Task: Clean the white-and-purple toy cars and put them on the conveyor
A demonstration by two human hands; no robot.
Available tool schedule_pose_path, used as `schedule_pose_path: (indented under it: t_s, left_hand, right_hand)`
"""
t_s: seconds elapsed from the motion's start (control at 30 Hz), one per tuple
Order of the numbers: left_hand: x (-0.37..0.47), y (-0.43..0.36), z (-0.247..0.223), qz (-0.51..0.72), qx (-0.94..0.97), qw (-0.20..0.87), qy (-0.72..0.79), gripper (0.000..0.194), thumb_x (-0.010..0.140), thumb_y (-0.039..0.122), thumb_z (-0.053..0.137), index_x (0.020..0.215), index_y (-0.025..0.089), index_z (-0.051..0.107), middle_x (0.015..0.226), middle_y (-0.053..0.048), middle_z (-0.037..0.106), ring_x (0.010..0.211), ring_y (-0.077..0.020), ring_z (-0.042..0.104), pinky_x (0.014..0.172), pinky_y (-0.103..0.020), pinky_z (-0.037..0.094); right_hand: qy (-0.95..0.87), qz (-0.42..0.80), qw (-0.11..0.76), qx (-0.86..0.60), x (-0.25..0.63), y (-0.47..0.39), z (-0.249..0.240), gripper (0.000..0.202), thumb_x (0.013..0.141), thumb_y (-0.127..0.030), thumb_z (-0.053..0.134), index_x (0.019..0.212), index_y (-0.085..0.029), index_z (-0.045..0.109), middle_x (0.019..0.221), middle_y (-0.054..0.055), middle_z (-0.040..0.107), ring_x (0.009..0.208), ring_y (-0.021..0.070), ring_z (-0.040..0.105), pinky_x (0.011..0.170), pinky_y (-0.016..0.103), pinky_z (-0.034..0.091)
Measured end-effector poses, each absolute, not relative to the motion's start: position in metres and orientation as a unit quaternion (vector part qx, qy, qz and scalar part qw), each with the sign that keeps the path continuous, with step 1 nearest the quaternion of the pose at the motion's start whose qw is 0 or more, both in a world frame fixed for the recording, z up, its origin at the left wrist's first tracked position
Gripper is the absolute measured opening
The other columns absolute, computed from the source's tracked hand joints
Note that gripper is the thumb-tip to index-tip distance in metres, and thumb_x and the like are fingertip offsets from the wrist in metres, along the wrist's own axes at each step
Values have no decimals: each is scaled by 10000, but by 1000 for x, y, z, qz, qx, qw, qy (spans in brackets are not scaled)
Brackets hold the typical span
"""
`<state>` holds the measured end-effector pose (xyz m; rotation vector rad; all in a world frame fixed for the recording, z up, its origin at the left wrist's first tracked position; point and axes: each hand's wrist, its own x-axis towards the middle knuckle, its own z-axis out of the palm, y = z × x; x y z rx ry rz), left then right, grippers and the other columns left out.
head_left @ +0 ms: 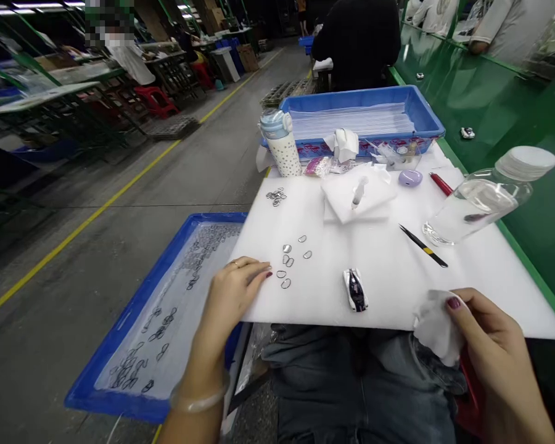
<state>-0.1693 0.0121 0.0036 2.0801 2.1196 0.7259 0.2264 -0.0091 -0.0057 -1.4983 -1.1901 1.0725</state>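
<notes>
My left hand (235, 287) is at the left edge of the white foam board (388, 271), its thumb and fingertips pressed together; whatever they hold is too small to make out. Several small thin rings (285, 283) lie just right of those fingertips. A white cloth (437, 327) is pinched in my right hand (483, 333) at the board's front right edge. Between my hands, a small black-and-white toy car (355, 290) rests near the front edge. Black tweezers (423, 245) with a yellow band lie behind the cloth.
A blue tray (124, 320) of rings stands low at the left. Clear bottle (483, 200), foam pad stack (358, 194), dotted cup (282, 145), purple case (410, 178) and blue bin (365, 98) stand farther back. A green conveyor (536, 216) runs along the right; people sit beyond.
</notes>
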Motion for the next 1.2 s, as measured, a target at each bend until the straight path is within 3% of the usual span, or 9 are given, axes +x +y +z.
schedule_pose_path:
  t_s: [0.2, 0.4, 0.47, 0.6, 0.73, 0.83, 0.9, 1.0, 1.2]
  left_hand:
    - [-180, 22, 10, 165, 686, 61, 706, 308, 823, 465, 543, 797, 291, 796, 950, -19, 780, 844, -301, 708, 699, -384, 516]
    - [-171, 26, 18, 154, 648, 55, 744, 252, 815, 396, 568, 757, 265, 776, 906, 30, 776, 798, -280, 695, 692, -346, 472]
    - [-168, 26, 21, 156, 630, 57, 759, 191, 802, 364, 616, 767, 258, 771, 907, 24, 775, 800, -273, 693, 732, -359, 480]
    - [-151, 16, 18, 295, 523, 71, 797, 147, 703, 372, 750, 765, 242, 775, 849, -14, 770, 781, -266, 686, 810, -419, 519]
    - [-94, 0, 8, 542, 405, 334, 657, 285, 637, 396, 853, 838, 205, 787, 829, -40, 772, 785, -210, 699, 770, -331, 577]
    - [-43, -4, 4, 579, 334, 594, 447, 307, 606, 427, 903, 774, 196, 792, 762, -47, 759, 724, -158, 698, 722, -250, 591]
    - [-21, -2, 2, 568, 267, 694, 352, 272, 627, 393, 910, 798, 213, 799, 787, -30, 760, 722, -116, 700, 724, -194, 584]
    - [-10, 0, -1, 562, 215, 742, 297, 230, 647, 347, 910, 796, 210, 801, 766, -13, 756, 716, -85, 705, 720, -140, 569]
    - [-16, -2, -4, 556, 194, 757, 283, 242, 606, 347, 928, 759, 207, 804, 699, -19, 760, 634, -97, 701, 642, -155, 577]
  right_hand:
    - [-478, 410, 457, -629, 220, -6, 5, 395, 932, -572, 539, 791, -204, 555, 587, -35, 458, 499, 102, 411, 433, 202, 326]
    - [-611, 320, 312, -653, 219, -6, 15, 368, 922, -487, 572, 707, -191, 610, 588, -20, 501, 545, 116, 428, 512, 246, 308]
    - [-595, 326, 373, -633, 226, -7, 11, 312, 902, -436, 602, 707, -193, 621, 662, -1, 556, 616, 140, 495, 559, 257, 357]
    - [-381, 203, 658, -617, 244, -7, 5, 178, 776, -217, 659, 611, -196, 594, 861, 47, 669, 782, 195, 596, 682, 307, 443]
    - [-291, 142, 762, -561, 235, -11, 18, 265, 788, -153, 606, 577, -227, 465, 577, -10, 563, 548, 164, 550, 671, 363, 497]
    - [-411, 309, 675, -530, 207, -18, 25, 303, 891, -260, 611, 621, -212, 483, 456, -69, 383, 394, 94, 365, 463, 261, 396]
    - [-522, 355, 576, -519, 187, -19, 24, 282, 908, -287, 634, 653, -191, 563, 492, -48, 443, 415, 84, 382, 407, 223, 312]
    - [-651, 317, 514, -460, 164, -14, 18, 96, 906, -198, 649, 821, -199, 695, 603, -23, 587, 495, 91, 498, 446, 208, 378]
    - [-743, 200, 533, -352, 139, 4, 19, 208, 902, -88, 589, 1023, -201, 715, 834, 38, 617, 637, 105, 599, 519, 212, 480]
